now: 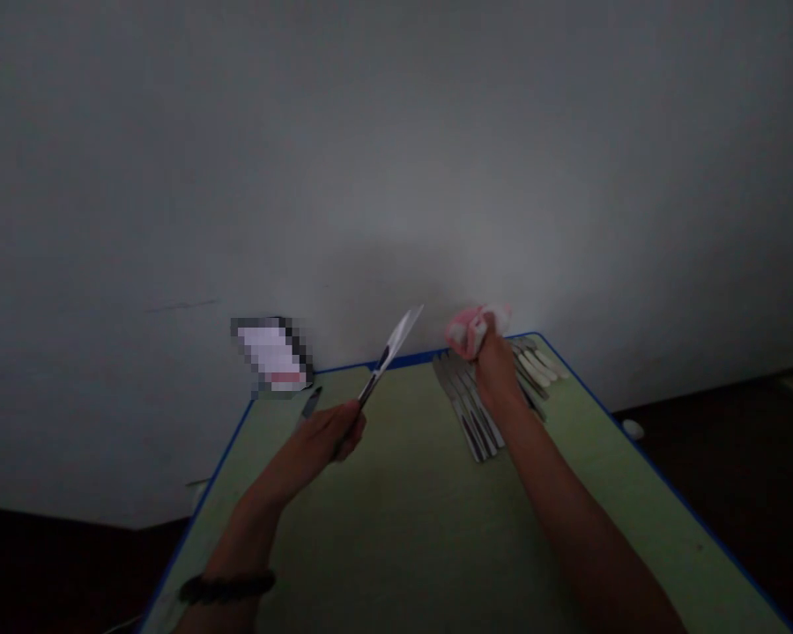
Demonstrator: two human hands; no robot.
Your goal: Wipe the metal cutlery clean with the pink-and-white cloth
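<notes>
My left hand (334,430) is closed around the handle of a shiny metal table knife (396,336), its blade pointing up and to the right above the table. Bunched in my closed right hand (494,357) is a pink and white cloth (466,333), held over the table's far edge. Below and left of the right forearm, several metal table knives (466,409) lie side by side. Another knife (312,401) rests behind my left hand, its lower part hidden by the hand.
The green table (383,528) has a blue edge and stands against a grey wall (396,158). A blurred-out device (270,352) leans at the far left corner. White-handled cutlery (543,363) lies at the far right. A small white object (633,429) is beyond the right edge.
</notes>
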